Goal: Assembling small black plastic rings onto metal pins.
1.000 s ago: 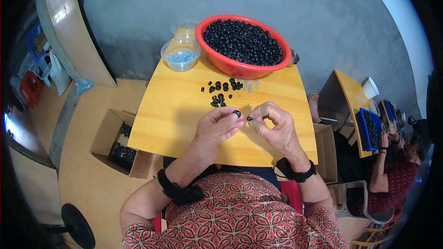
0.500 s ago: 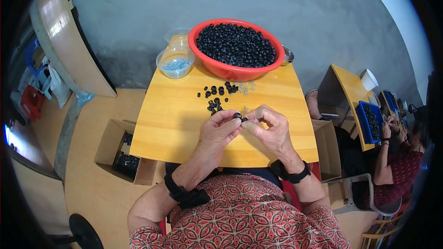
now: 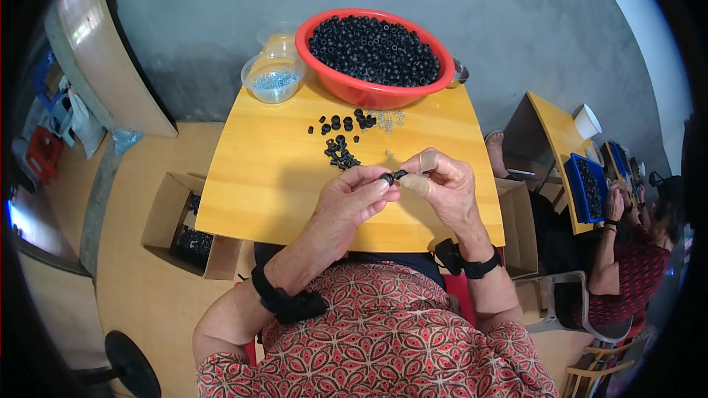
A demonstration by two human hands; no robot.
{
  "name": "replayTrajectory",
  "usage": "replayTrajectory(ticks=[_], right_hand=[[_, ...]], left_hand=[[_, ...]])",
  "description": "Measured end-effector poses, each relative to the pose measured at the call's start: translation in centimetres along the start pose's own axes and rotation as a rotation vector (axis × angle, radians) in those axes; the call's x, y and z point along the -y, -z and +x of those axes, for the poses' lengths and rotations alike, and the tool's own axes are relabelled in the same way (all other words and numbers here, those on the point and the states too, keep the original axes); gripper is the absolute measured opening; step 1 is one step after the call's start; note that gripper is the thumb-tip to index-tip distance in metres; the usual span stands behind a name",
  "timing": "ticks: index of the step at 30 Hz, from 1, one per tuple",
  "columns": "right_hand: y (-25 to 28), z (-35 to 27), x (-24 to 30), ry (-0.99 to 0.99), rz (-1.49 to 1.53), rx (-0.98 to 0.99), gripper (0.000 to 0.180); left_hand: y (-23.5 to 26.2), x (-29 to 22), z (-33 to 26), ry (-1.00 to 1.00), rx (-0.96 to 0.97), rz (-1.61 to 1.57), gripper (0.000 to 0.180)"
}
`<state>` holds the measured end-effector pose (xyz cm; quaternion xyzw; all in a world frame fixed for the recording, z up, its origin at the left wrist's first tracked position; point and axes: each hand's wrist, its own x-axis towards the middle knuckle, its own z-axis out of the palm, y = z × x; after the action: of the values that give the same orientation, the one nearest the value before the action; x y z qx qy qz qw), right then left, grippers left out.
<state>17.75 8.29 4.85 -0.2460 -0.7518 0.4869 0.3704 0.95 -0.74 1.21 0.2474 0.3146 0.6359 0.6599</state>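
Over the near part of the wooden table, my left hand (image 3: 352, 197) pinches a round black plastic cap (image 3: 386, 177) between thumb and fingers. My right hand (image 3: 447, 186), with tape wrapped on its finger, grips a small black plug (image 3: 400, 175) that meets the cap. Whether the plug sits inside the cap or only touches it, I cannot tell. Just beyond my fingers lies a pile of small black plugs (image 3: 339, 153). Farther off are several loose black caps (image 3: 336, 124) and a scatter of small silver screws (image 3: 386, 119).
A red basin (image 3: 372, 93) heaped with black caps stands at the table's (image 3: 251, 191) far edge. Left of it is a clear tub (image 3: 251, 87) of screws. Cardboard boxes flank the table, the left box (image 3: 225, 258) holding black parts. At right, a co-worker handles parts by a blue tray (image 3: 573, 177).
The view has shifted slightly, so the table things sit higher in the picture. Between my fingers, the plug now shows more clearly, angled up from the cap. Both hands keep their pinch.
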Motion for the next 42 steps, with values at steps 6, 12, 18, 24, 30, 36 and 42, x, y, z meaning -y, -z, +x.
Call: replayTrajectory(ticks=[6, 12, 18, 24, 30, 36, 42], right_hand=[[0.0, -0.2, 0.1, 0.026, -0.020, 0.024, 0.007], [-0.3, -0.3, 0.6, 0.120, -0.179, 0.021, 0.009], [-0.5, -0.5, 1.0, 0.278, -0.413, 0.043, 0.010], [-1.9, -0.8, 0.2, 0.536, -0.555, -0.052, 0.018], [-2.3, -1.3, -0.3, 0.596, -0.639, -0.086, 0.029], [-2.5, -1.6, -0.6, 0.637, -0.755, -0.109, 0.031], [-2.2, -1.4, -0.9, 0.595, -0.614, -0.103, 0.033]], left_hand=[[-0.2, 0.1, -0.2, -0.028, 0.006, 0.031, 0.021], [-0.2, 0.3, -0.4, -0.060, 0.006, 0.082, 0.020], [0.2, 0.8, -0.3, -0.208, 0.023, 0.258, 0.020], [0.0, 0.7, -0.5, -0.146, -0.041, 0.154, 0.019], [0.1, 0.9, -0.2, -0.067, -0.070, 0.069, 0.017], [0.5, 1.0, -0.2, -0.084, -0.037, 0.114, 0.018], [0.3, 0.1, -0.1, -0.085, -0.008, 0.245, 0.020]])
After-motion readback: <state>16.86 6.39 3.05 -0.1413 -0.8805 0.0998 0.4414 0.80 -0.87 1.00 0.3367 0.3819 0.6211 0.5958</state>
